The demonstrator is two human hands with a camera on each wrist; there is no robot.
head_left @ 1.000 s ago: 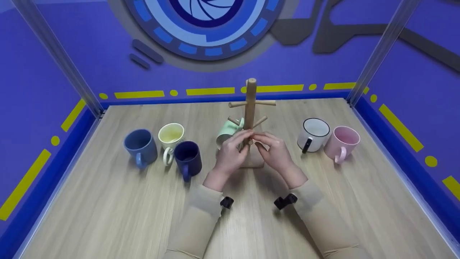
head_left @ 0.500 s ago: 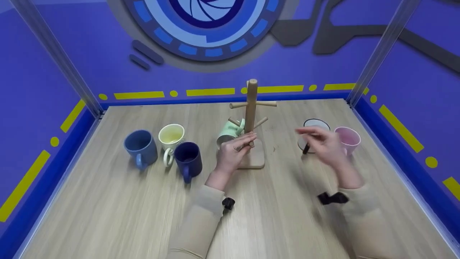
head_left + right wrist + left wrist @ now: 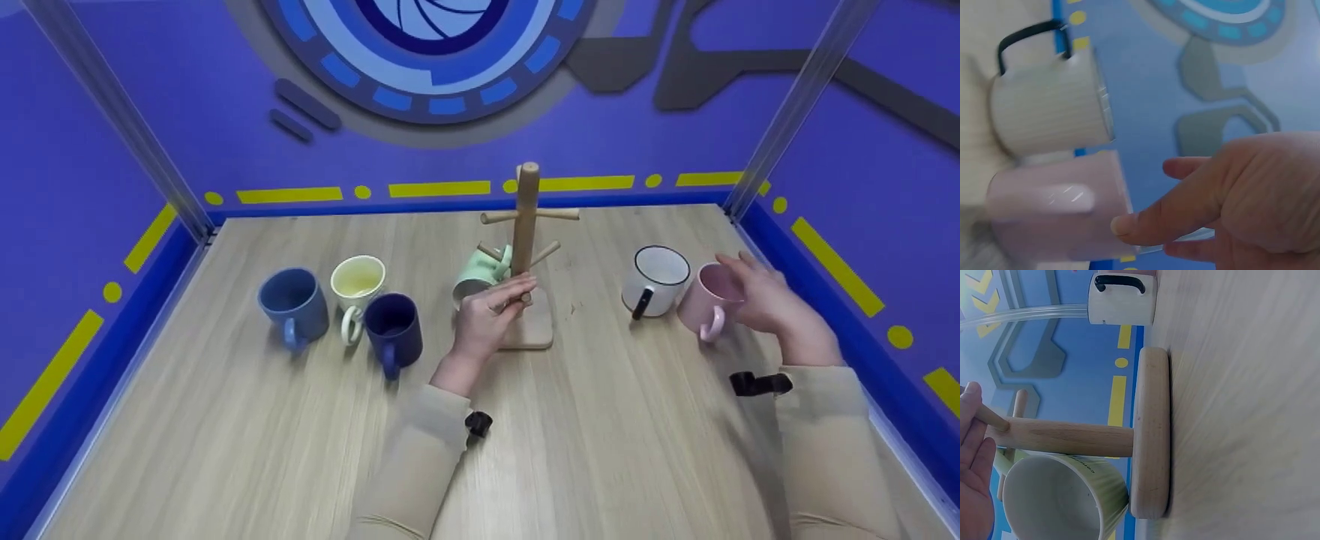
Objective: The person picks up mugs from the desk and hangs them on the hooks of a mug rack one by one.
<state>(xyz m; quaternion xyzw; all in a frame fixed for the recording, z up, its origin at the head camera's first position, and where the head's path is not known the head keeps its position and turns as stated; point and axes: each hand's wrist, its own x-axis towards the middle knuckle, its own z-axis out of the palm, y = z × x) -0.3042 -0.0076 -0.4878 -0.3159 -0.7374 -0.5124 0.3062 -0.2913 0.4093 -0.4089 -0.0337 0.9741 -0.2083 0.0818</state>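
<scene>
In the head view a wooden mug tree [image 3: 527, 225] stands mid-table on a square base [image 3: 531, 330]. My left hand [image 3: 484, 319] pinches its low front peg [image 3: 992, 418]. A mint green mug [image 3: 478, 274] hangs tilted at the tree's left side, its mouth facing the left wrist camera. On the right, my right hand [image 3: 772, 300] is at the rim of an upright pink mug [image 3: 697, 300]. Its thumb [image 3: 1124, 225] overlaps the mug's rim in the right wrist view, while the other fingers extend past the rim, uncurled. A firm grip is not visible.
A white mug [image 3: 651, 289] with a black handle stands just left of the pink one. On the left side are a blue-grey mug [image 3: 294, 307], a pale yellow mug [image 3: 352, 289] and a navy mug [image 3: 397, 337]. Blue panels [image 3: 885, 225] wall in the table.
My right hand has left the mug tree and swung right, past the white mug, to the pink mug. The left hand stays at the tree's front peg.
</scene>
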